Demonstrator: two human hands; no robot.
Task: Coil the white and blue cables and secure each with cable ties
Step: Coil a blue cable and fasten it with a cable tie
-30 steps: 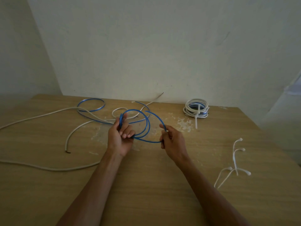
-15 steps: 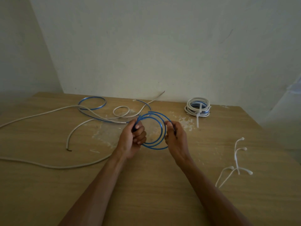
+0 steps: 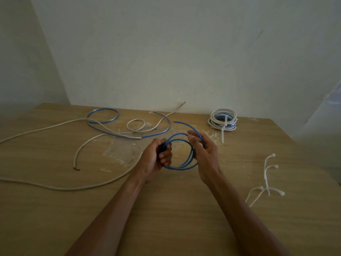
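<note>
A blue cable coil (image 3: 181, 166) of a few loops hangs between my two hands above the table's middle. My left hand (image 3: 156, 159) grips the coil's left side in a fist. On the coil's right side my right hand (image 3: 204, 156) curls its fingers round the loops, and the cable's free end (image 3: 177, 122) sticks out up and to the left. Loose white cable (image 3: 81, 152) and a second blue cable (image 3: 103, 115) lie tangled on the table's left and back. Several white cable ties (image 3: 266, 174) lie at the right.
A finished bundle of white and blue cable (image 3: 222, 120), tied with a white tie, sits at the back right near the wall. The wooden table (image 3: 184, 218) has white scuffed patches in the middle. A long white cable (image 3: 55, 186) runs off the left edge.
The blue cable's loose tail has been drawn out of the tangle into the coil. My right hand has shifted from pinching the loop to wrapping round its right side, and the coil is tighter.
</note>
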